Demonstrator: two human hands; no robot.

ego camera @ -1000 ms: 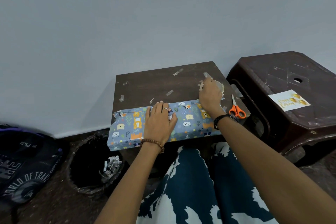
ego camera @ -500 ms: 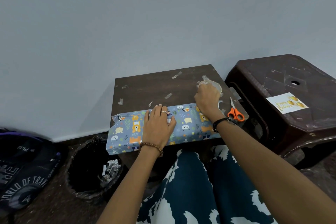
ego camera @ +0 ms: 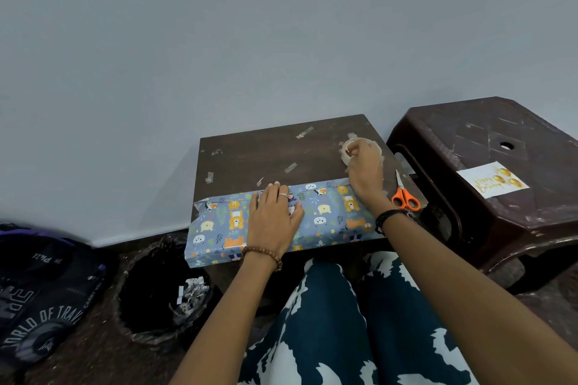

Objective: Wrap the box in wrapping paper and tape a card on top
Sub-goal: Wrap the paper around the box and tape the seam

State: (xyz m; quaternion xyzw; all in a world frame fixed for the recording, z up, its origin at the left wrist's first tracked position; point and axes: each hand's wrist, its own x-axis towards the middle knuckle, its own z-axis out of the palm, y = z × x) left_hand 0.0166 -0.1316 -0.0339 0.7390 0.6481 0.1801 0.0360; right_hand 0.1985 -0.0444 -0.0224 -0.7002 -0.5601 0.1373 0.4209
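A box wrapped in blue animal-print paper (ego camera: 328, 212) lies along the near edge of a small dark wooden table (ego camera: 266, 150). My left hand (ego camera: 273, 219) presses flat on the middle of the paper, fingers straight. My right hand (ego camera: 364, 167) sits just past the box's far right corner, its fingers curled round a clear tape roll (ego camera: 347, 148) on the table. A white "Happy Birthday" card (ego camera: 492, 180) with gold balloons lies on the brown plastic stool (ego camera: 500, 222) to the right.
Orange-handled scissors (ego camera: 405, 195) lie at the table's right edge. Several short tape pieces (ego camera: 291, 167) are stuck on the tabletop. A black bin (ego camera: 159, 294) with paper scraps stands on the floor at left, beside a dark bag (ego camera: 40, 297). My patterned lap (ego camera: 344, 337) fills the foreground.
My right hand has stayed on the tape roll and curled its fingers tighter round it. My left hand keeps pressing the paper. The camera tilted up slightly.
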